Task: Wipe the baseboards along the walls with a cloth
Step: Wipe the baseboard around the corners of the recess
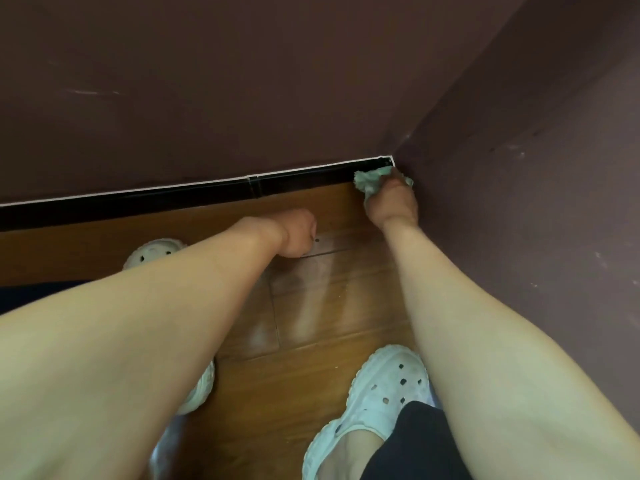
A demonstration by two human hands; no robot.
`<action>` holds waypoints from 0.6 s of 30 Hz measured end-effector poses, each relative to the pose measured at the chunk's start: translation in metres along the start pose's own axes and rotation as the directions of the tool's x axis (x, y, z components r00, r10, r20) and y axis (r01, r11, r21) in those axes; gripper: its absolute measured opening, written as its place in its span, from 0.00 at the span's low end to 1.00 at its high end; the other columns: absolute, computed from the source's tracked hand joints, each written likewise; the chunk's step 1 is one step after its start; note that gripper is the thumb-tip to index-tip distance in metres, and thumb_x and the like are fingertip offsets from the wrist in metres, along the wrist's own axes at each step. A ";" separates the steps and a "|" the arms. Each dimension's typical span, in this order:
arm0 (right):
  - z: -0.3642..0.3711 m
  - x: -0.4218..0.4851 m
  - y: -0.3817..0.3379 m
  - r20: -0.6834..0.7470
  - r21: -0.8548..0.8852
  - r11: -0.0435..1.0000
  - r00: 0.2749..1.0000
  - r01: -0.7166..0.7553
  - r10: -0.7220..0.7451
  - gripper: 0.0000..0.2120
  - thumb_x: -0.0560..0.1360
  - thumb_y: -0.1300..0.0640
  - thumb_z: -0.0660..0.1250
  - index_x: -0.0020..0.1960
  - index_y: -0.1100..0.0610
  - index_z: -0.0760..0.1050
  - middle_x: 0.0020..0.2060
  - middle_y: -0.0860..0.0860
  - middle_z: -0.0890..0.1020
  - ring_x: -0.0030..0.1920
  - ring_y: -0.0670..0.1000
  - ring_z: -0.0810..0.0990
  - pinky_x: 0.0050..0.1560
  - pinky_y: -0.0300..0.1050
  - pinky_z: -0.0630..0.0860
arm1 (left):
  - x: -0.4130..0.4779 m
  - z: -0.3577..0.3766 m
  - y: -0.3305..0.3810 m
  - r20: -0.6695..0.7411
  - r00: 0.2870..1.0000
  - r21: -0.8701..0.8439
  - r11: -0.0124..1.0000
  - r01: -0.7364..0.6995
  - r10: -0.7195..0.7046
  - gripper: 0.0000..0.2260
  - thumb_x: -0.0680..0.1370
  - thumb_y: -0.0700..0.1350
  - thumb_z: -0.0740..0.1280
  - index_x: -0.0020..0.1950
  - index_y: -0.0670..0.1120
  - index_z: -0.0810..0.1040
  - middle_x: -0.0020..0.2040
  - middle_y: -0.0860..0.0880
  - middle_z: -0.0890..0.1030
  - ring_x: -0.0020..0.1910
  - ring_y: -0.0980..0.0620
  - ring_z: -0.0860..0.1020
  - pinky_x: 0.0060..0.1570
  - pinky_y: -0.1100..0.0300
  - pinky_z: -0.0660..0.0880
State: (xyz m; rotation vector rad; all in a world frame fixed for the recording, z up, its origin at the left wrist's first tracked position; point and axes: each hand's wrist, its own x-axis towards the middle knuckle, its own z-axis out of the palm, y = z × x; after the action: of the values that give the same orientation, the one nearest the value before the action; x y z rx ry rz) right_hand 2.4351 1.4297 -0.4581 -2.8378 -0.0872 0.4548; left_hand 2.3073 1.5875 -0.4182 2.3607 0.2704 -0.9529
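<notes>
A black baseboard (pixel 194 195) with a thin white top edge runs along the foot of the dark brown wall into the right-hand corner. My right hand (pixel 393 202) grips a crumpled pale green cloth (pixel 367 181) and presses it against the baseboard at the corner. My left hand (pixel 298 232) is closed in a fist with its knuckles down on the wooden floor, a little in front of the baseboard, and holds nothing that I can see.
Two dark brown walls (pixel 519 202) meet at the corner on the right. The floor (pixel 311 323) is glossy brown wood planks. My feet in white perforated clogs (pixel 381 386) stand on it, the left clog (pixel 156 251) partly hidden by my left forearm.
</notes>
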 end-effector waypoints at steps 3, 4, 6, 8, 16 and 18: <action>-0.001 -0.034 0.010 -0.122 0.069 0.996 0.990 -0.064 0.072 0.18 0.76 0.59 0.65 0.65 0.59 0.73 0.59 0.59 0.81 0.60 0.60 0.80 0.58 0.47 0.76 | -0.005 0.012 0.015 -0.005 1.000 0.014 0.999 -0.030 0.030 0.12 0.79 0.39 0.61 0.57 0.45 0.82 0.57 0.45 0.83 0.56 0.44 0.80 0.58 0.53 0.78; 0.001 -0.049 0.015 -0.144 0.087 0.994 0.986 -0.067 0.079 0.17 0.76 0.60 0.65 0.64 0.59 0.75 0.58 0.60 0.82 0.58 0.61 0.81 0.57 0.48 0.77 | -0.006 0.015 0.022 -0.009 0.999 0.012 0.999 -0.044 0.044 0.12 0.79 0.39 0.61 0.57 0.45 0.82 0.56 0.46 0.83 0.56 0.44 0.80 0.58 0.54 0.78; 0.002 -0.074 0.028 -0.183 0.092 0.993 0.979 -0.075 0.091 0.14 0.76 0.63 0.64 0.62 0.60 0.76 0.56 0.60 0.82 0.56 0.62 0.82 0.56 0.49 0.77 | -0.009 0.023 0.034 -0.019 0.997 0.006 0.997 -0.078 0.078 0.12 0.79 0.40 0.61 0.57 0.46 0.82 0.56 0.46 0.83 0.55 0.45 0.80 0.57 0.54 0.78; 0.004 -0.087 0.035 -0.201 0.070 0.993 0.974 -0.095 0.107 0.15 0.76 0.64 0.64 0.63 0.61 0.76 0.58 0.60 0.82 0.57 0.62 0.81 0.57 0.49 0.77 | -0.012 0.029 0.042 -0.022 0.994 0.018 0.995 -0.103 0.103 0.11 0.79 0.40 0.61 0.57 0.47 0.81 0.57 0.47 0.82 0.56 0.45 0.79 0.58 0.54 0.78; 0.002 -0.048 0.019 -0.036 0.075 0.995 0.997 0.065 -0.062 0.17 0.76 0.63 0.65 0.65 0.63 0.74 0.68 0.58 0.71 0.64 0.59 0.75 0.62 0.45 0.72 | -0.015 0.032 0.033 0.001 0.997 0.038 0.997 -0.071 0.071 0.11 0.80 0.42 0.61 0.55 0.48 0.82 0.56 0.47 0.83 0.54 0.45 0.80 0.57 0.52 0.79; -0.001 -0.032 0.008 0.085 0.061 0.996 0.994 0.063 -0.069 0.25 0.77 0.63 0.64 0.73 0.63 0.65 0.73 0.59 0.64 0.70 0.58 0.70 0.65 0.43 0.68 | -0.012 0.033 0.033 -0.011 0.998 0.011 0.998 -0.061 0.061 0.12 0.80 0.41 0.61 0.55 0.47 0.83 0.56 0.47 0.83 0.54 0.45 0.81 0.56 0.54 0.79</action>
State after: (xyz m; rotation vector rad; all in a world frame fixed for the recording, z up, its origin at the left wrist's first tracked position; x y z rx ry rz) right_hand 2.4048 1.4189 -0.4497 -2.7486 -0.1810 0.5566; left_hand 2.2921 1.5421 -0.4146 2.3712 0.1967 -0.9145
